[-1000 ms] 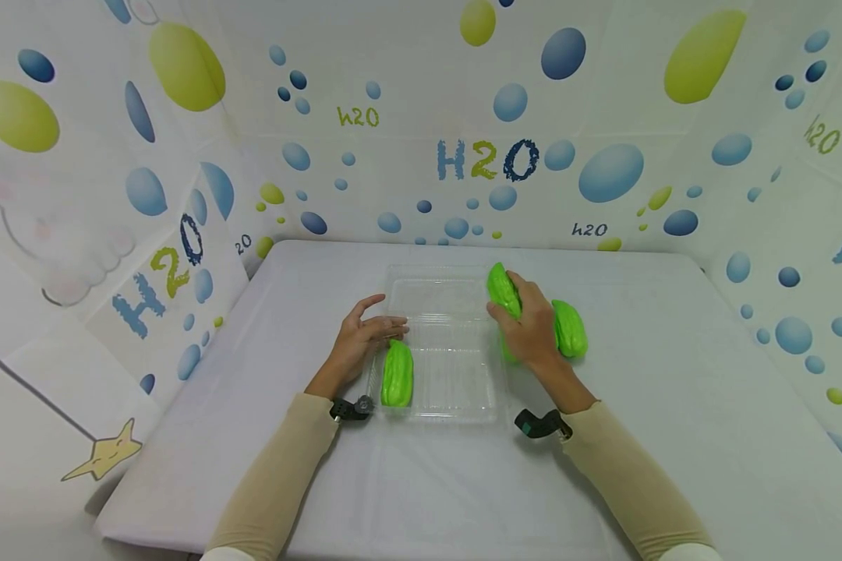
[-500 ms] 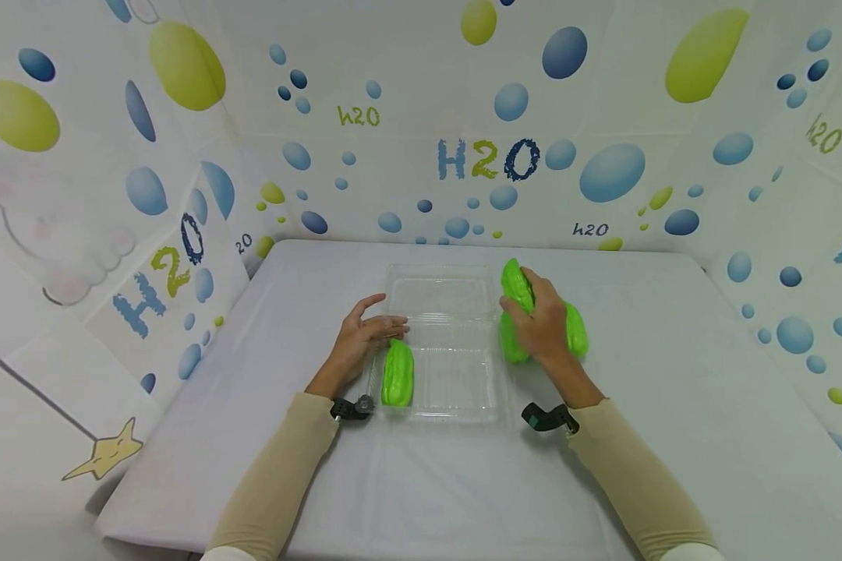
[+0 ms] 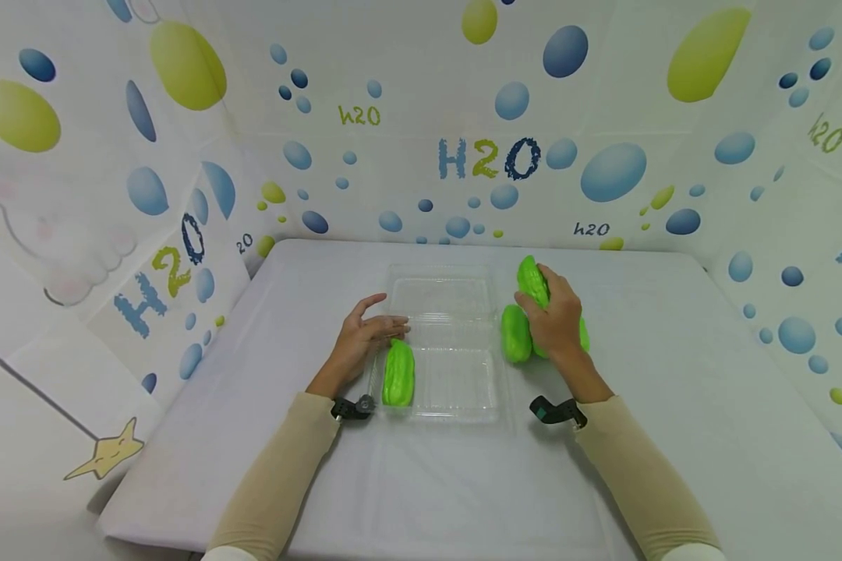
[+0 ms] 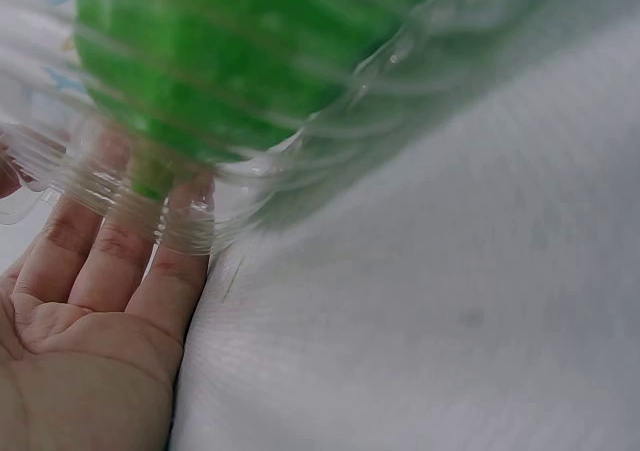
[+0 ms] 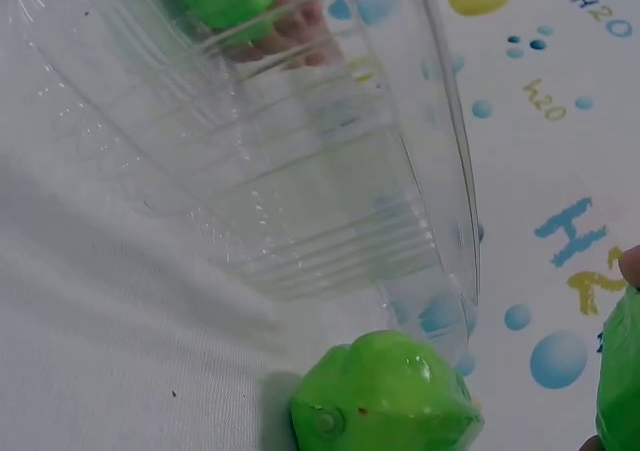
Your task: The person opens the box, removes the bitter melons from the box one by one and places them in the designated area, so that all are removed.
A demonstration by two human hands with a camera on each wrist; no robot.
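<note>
Nearest to us, one green gourd lies in the left part of the clear plastic tray, just inside our left hand. That left hand rests on the surface against the tray's left wall, fingers straight and relaxed, fingertips touching the plastic beside the gourd; it holds nothing. To the right of the tray, a second gourd lies on the surface just left of our right hand. The right hand's fingers are curled round a third gourd, held up with its far end pointing away from us. A fourth green piece shows only as a sliver behind that hand.

Against a second ago, the right hand and its gourd have moved rightward, off the tray's edge. The left hand and its gourd are unchanged.
</note>
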